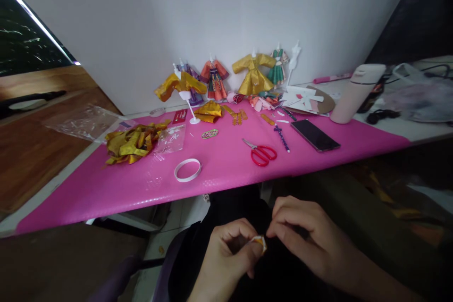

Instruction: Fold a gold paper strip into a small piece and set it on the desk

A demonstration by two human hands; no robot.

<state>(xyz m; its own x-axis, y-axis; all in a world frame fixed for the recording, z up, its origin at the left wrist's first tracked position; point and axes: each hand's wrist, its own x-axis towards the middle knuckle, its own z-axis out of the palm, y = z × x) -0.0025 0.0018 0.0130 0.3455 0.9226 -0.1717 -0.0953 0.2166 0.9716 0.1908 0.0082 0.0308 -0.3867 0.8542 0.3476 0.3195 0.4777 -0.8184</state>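
Delicately, a small white-edged golden piece (262, 244) is pinched in the grip of the left hand (230, 255), above the black-clad lap (279, 276). Just beside it the right hand (306, 233) is held with bent fingers; whether anything is grasped there cannot be told. Red-handled scissors (253, 146) and a phone (314, 135) are laid on the pink-covered surface (226, 163).

Phone (315, 135) scrn-up on pink mat (222, 170), nr bottle (356, 96). Plastic bag (414, 100) R of bottle; pink tube (331, 78) nr wall (219, 9).
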